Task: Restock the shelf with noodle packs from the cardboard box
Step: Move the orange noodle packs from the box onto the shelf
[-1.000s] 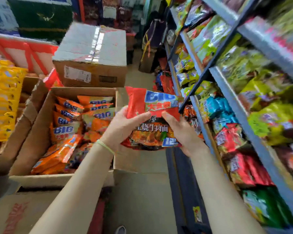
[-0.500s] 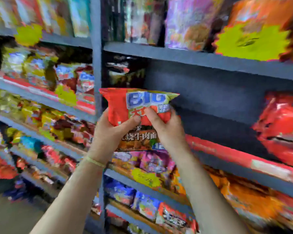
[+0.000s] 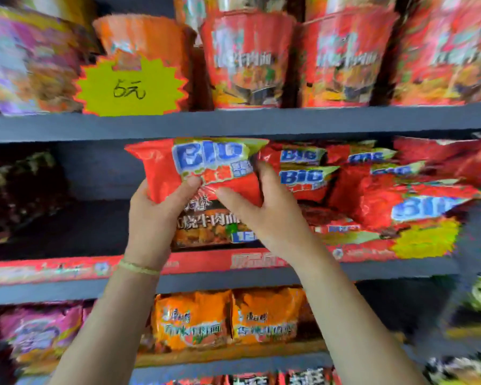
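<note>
Two bare hands hold one red noodle pack (image 3: 206,173) upright in front of the middle shelf (image 3: 233,273) of a dark grey store rack. The pack is printed with "BIG" in blue and white letters near its top and a picture of cooked noodles lower down. The left hand (image 3: 153,215) grips the pack's left side, thumb pressed across the front and fingers curled behind. The right hand (image 3: 264,207) grips the right side, thumb on the front and fingers wrapped over the pack's edge. A thin pale band (image 3: 138,267) circles the left wrist. The pack sits at the mouth of the shelf, just left of a heap of matching red packs (image 3: 372,190) already lying there; the shelf space to its left is dark. On the shelf above stand red noodle cups (image 3: 247,59), with a yellow starburst price tag (image 3: 131,87) reading "5元". On the shelf below stand orange noodle packs (image 3: 228,318). A red label strip (image 3: 67,269) runs along the middle shelf's front edge. Much of the surrounding stock is blurred.
</note>
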Action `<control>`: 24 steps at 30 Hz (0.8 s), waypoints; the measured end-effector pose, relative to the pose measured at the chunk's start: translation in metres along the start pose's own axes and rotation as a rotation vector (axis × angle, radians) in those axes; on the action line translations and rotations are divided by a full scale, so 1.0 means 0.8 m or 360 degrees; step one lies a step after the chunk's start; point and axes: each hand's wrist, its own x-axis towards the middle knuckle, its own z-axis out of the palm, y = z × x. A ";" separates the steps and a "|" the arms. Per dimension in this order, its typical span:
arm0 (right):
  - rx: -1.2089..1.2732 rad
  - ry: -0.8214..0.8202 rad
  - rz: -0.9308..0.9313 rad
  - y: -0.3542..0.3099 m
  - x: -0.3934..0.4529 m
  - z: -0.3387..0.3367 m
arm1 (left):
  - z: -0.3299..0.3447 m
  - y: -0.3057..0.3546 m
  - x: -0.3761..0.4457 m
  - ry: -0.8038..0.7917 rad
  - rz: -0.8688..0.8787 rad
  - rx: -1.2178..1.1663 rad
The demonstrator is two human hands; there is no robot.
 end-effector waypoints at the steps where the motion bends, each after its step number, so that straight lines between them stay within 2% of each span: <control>1: -0.0174 -0.0020 -0.0032 -0.006 -0.002 -0.013 | 0.003 0.005 0.005 0.0008 0.0025 0.0003; 3: -0.0900 -0.0185 0.0050 -0.014 -0.007 -0.041 | 0.005 0.008 0.015 0.0005 0.0032 0.0042; 5: -0.1608 -0.0534 0.0367 -0.013 -0.013 -0.062 | 0.005 0.005 0.018 -0.0041 -0.0048 0.0093; 7: -0.1927 -0.0751 0.0680 0.002 -0.017 -0.069 | 0.003 -0.002 0.015 -0.0097 -0.0166 0.0077; 8: -0.1978 -0.0721 0.0673 0.010 -0.016 -0.072 | 0.003 -0.005 0.011 -0.0114 -0.0210 0.0061; 12: -0.1983 -0.0257 0.0387 0.027 0.000 -0.080 | 0.004 -0.011 0.003 -0.0110 -0.0299 0.0023; 16: -0.2248 0.0335 0.0161 0.036 0.026 -0.067 | 0.014 -0.009 0.004 -0.0151 -0.0316 0.0032; 18: -0.2198 0.0414 0.0228 0.041 0.039 -0.066 | 0.025 -0.011 0.006 -0.0187 -0.0313 0.0040; 21: -0.1802 0.0336 0.0373 0.052 0.058 -0.075 | 0.048 -0.019 0.011 -0.0249 -0.0301 0.0052; 24: -0.0964 0.0366 0.0645 0.042 0.069 -0.087 | 0.073 -0.030 0.017 -0.0299 -0.0326 0.0065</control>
